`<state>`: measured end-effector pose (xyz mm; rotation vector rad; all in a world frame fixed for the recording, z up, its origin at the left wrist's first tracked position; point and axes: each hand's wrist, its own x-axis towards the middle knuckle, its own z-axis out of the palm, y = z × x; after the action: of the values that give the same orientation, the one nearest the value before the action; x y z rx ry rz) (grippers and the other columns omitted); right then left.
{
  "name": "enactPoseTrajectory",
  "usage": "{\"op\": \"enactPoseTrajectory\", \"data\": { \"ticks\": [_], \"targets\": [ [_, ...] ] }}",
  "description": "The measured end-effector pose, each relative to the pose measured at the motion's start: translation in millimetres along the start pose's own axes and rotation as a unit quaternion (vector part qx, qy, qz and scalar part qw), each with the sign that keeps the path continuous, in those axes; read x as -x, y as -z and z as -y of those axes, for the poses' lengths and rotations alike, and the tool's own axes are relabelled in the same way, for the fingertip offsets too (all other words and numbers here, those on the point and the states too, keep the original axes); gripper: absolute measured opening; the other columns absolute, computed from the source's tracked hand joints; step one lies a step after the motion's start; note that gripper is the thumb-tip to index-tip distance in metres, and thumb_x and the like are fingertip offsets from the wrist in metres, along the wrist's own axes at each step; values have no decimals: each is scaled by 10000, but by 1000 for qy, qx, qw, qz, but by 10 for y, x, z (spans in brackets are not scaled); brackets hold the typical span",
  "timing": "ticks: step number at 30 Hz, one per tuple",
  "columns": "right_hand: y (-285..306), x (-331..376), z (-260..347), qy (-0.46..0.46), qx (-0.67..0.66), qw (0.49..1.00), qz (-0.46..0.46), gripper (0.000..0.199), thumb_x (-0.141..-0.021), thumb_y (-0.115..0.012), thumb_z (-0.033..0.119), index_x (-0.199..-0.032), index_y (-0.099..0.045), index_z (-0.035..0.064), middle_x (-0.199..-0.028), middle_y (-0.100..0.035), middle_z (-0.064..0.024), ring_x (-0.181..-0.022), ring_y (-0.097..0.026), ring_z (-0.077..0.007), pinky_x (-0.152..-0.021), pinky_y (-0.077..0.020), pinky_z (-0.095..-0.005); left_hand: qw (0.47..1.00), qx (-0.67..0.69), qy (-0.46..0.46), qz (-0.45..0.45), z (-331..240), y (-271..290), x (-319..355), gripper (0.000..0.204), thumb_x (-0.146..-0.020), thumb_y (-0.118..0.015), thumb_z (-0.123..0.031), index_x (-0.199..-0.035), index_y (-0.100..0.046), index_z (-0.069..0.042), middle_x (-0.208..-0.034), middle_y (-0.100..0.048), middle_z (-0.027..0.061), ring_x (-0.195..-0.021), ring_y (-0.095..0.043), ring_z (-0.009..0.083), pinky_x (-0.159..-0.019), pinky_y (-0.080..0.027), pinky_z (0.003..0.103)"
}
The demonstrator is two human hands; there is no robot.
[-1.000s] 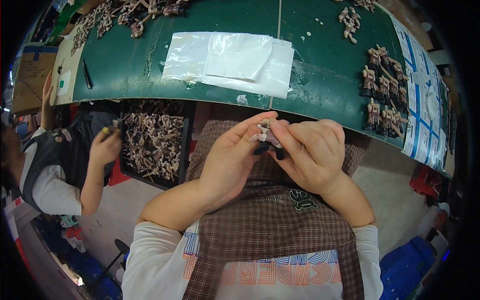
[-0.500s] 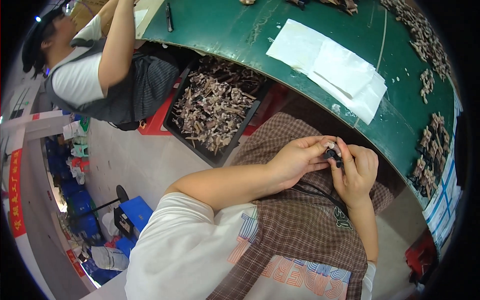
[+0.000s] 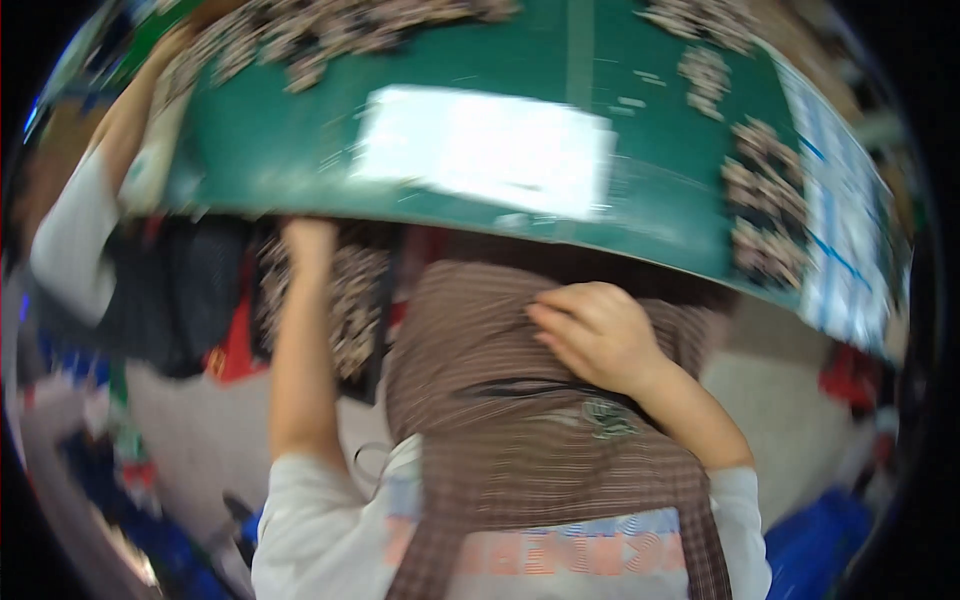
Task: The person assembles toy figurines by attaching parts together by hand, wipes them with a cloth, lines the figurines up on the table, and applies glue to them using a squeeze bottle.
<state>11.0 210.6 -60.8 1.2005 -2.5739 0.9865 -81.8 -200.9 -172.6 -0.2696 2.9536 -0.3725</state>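
Note:
My left arm stretches forward at the left, and my left hand [image 3: 309, 243] is over the black crate [image 3: 378, 345], by the table's near edge. Its fingers are hidden or smeared by motion. Small pale-brown and dark pieces [image 3: 355, 285] fill the crate; their kind is too blurred to name. Above my lap, on the checked brown apron [image 3: 470, 330], my right hand [image 3: 600, 335] is held with curled fingers pointing left. Whatever it may hold between the fingertips is hidden by blur.
White sheets [image 3: 485, 150] lie on the green table [image 3: 660, 215]. Heaps of similar pieces [image 3: 765, 205] sit at its right, with a larger pile [image 3: 340, 30] along the back. A co-worker's arm [image 3: 125, 115] reaches over the left end. A red stool [image 3: 236, 345] stands beside the crate.
My hands have parted: the left moved from the small dark-and-pale piece to the crate, the right stayed over my lap. The view has turned, with the table now straight ahead.

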Motion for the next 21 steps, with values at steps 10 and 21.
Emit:
{"op": "enactPoseTrajectory", "data": {
  "ticks": [10,21],
  "targets": [
    [1186,447,-295,-270,399,862,-159,528,-744,-733,233,-1227,-578,87,-1143,-588,-84,-1127,-518,-283,-1035,-323,-471,788,549,-206,189,-1261,1215,1107,148,-863,-684,-112,-974,-677,-14,-917,-656,90,-782,-636,150,-691,-517,273],
    [906,253,-72,-228,216,947,-67,645,-728,-765,312,-1270,-526,56,-1132,-582,-100,-1112,-535,-268,-1047,-313,-501,285,847,-179,412,-2335,1821,1524,606,-1038,-342,-385,-1520,-107,-104,-1451,-359,180,-1293,-447,281,-1074,-369,432]
  ]
}}
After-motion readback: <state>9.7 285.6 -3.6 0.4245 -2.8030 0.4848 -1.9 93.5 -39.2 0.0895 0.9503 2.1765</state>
